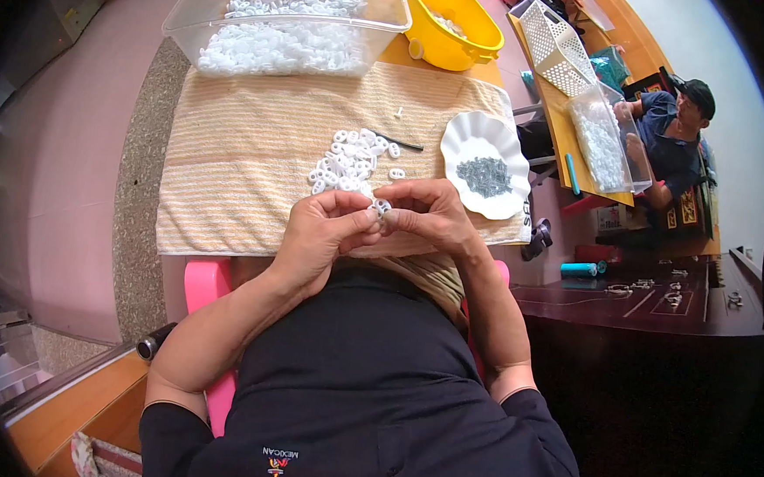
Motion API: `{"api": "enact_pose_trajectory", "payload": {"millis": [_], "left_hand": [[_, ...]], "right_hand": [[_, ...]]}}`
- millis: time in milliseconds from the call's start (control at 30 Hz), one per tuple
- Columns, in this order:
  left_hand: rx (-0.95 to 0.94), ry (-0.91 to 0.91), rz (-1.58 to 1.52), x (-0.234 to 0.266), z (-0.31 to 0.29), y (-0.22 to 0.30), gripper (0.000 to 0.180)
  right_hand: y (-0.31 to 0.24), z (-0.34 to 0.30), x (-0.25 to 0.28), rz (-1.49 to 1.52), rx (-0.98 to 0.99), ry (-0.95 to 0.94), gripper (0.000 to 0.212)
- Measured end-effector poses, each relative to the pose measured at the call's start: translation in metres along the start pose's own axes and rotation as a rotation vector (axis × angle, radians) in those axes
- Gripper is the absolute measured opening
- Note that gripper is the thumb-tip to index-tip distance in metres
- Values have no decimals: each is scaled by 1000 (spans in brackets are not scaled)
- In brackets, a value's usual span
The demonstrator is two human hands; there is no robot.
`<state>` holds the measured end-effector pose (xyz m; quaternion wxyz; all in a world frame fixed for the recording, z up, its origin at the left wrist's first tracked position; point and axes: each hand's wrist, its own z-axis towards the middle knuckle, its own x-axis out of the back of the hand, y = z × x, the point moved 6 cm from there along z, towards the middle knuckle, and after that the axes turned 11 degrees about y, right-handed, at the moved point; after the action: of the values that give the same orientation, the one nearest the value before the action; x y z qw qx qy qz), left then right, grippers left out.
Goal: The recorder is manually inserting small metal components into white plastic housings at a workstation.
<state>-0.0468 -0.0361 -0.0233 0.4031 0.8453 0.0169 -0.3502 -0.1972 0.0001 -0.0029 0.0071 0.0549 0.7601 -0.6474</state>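
My black shirt [364, 386] fills the lower frame, nearest the lens, with a pink seat [206, 282] showing beside it. Beyond lies the worktop [73, 132], pink with a speckled band, and spread on it a striped beige towel [247, 160]. At its far edge stands a clear plastic tub [281, 22] of white parts, a yellow bowl [452, 24] just beside that. A white scalloped dish [483, 162] of small grey pieces sits at the towel's right side. A heap of white rings [347, 162] lies mid-towel, near my fingers. My left hand [321, 235] and right hand [431, 215] meet at the towel's near edge, fingertips touching. Both grips are pinched on one small white ring [381, 207] held between them, above the towel. Another person sits well apart at the right.
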Motion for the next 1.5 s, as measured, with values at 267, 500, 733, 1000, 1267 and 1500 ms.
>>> {"api": "enact_pose_trajectory", "payload": {"millis": [267,500,733,1000,1267,1500], "left_hand": [[-5,7,6,-1,-1,1,13],[-7,3,4,-1,-1,3,14],[14,-24,-37,-3,-1,3,15],[49,-75,-67,-4,1,3,12],[64,-154,-102,-9,-3,6,10],[33,-173,-99,-10,-5,5,10]], "right_hand": [[4,0,1,84,9,-33,31],[4,1,-1,132,15,-37,31],[1,0,-4,194,21,0,33],[-3,-2,-9,268,8,11,32],[-11,-1,-18,288,171,-9,30],[-9,-3,-16,217,225,-38,28]]}}
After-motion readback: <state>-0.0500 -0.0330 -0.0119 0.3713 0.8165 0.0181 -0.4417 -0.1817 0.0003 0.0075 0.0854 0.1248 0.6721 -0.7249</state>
